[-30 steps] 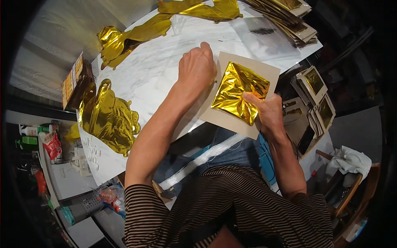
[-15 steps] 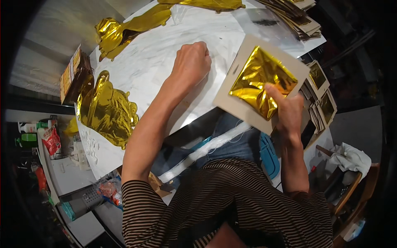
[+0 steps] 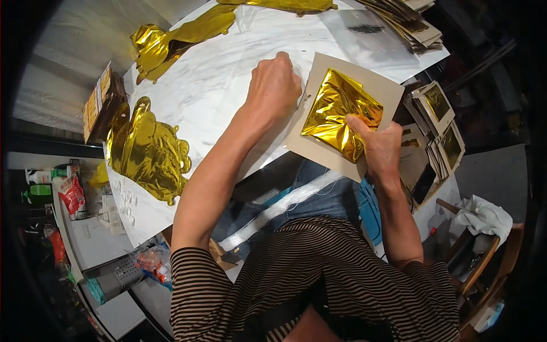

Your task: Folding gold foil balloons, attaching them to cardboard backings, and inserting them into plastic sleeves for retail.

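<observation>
Cardboard (image 3: 376,85) bearing a gold foil packet (image 3: 336,111) was pinched in the grip of the right hand (image 3: 383,149), over the near edge of the table (image 3: 211,91). Stacked cards (image 3: 450,143) were set just to its right; flat gold foil shapes (image 3: 151,154) were heaped at left. The right thumb was pressed onto the foil; the left hand (image 3: 274,85) was curled into a fist beside the cardboard, its contents hidden. The cardboard's slightly longer sides were slanted away rightward.

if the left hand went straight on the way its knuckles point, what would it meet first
Probably the gold foil at the table's far edge; the left hand points toward it across white tabletop, though its height above the table is unclear.
</observation>
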Tool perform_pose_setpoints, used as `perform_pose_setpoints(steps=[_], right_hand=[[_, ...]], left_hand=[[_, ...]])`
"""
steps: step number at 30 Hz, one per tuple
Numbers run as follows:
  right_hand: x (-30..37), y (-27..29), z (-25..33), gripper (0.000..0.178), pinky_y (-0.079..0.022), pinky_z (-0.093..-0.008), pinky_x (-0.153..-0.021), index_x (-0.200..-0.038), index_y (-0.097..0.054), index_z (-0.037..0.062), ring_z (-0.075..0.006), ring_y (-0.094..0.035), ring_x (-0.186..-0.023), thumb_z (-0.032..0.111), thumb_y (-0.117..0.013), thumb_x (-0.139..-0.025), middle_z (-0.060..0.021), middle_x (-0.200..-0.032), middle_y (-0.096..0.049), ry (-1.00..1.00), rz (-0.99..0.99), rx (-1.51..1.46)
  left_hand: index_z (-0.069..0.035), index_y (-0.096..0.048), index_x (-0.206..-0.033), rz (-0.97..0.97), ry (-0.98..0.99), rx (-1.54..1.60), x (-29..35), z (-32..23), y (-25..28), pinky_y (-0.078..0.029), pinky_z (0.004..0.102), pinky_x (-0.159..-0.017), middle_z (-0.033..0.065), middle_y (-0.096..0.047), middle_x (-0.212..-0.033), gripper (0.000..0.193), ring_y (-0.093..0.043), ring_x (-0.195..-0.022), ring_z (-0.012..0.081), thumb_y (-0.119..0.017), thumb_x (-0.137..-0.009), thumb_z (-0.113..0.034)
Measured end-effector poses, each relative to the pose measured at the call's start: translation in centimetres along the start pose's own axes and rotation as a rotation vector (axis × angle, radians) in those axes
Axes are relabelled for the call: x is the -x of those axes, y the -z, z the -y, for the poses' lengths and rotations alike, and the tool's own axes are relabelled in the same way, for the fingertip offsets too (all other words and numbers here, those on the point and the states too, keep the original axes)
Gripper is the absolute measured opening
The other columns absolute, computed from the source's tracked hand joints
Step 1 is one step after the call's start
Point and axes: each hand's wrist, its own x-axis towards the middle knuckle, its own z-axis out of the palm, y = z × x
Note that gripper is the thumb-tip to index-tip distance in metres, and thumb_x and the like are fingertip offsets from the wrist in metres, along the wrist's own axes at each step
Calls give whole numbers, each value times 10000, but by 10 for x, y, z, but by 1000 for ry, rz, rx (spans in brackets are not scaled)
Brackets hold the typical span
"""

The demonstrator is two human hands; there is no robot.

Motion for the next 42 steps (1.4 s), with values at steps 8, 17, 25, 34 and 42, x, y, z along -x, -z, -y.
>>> perform_pose_setpoints(steps=[8, 17, 25, 34, 42], right_hand=[[-10, 3, -3, 331, -562, -279, -814, -1144, -726, -93, -146, -701, -888, 46, -826, -860, -102, -1043, -761, -74, 36, 32], [-3, -1, -9, 332, -570, -285, -769, -1133, -717, -89, -147, -707, -851, 43, -826, -849, -113, -1030, -755, -169, 45, -176], [14, 0, -16, 313, -571, -280, -720, -1098, -719, -97, -136, -704, -814, 55, -827, -847, -112, -990, -753, -231, 67, -191], [29, -10, -27, 472, -593, -336, -889, -1301, -602, -81, -198, -715, -991, -27, -782, -867, -135, -1183, -710, -286, 109, -552], [40, 30, -24, 426, -590, -249, -641, -1069, -716, -89, -113, -700, -728, 324, -756, -973, -83, -908, -739, -451, 364, -180]], left_hand=[[41, -673, -889, -52, -79, -46, -2, -14, -1, -547, 495, -730, 258, -712, -856, 143, -699, -812, 434, -629, -893, -95], [9, -652, -984, -2, -197, -110, 32, -28, -2, -542, 518, -729, 242, -692, -947, 118, -679, -839, 452, -640, -899, -71], [-19, -679, -1101, 144, -171, -146, 63, -37, 10, -561, 498, -772, 220, -677, -1016, 256, -692, -908, 439, -671, -847, -45], [22, -625, -1056, 106, -378, -371, 87, -46, 0, -549, 385, -652, 134, -587, -959, 232, -637, -877, 282, -634, -852, -88], [-51, -560, -1435, 229, -267, -404, 97, -45, 23, -558, 433, -716, 172, -565, -1015, 567, -634, -934, 341, -642, -875, -93]])
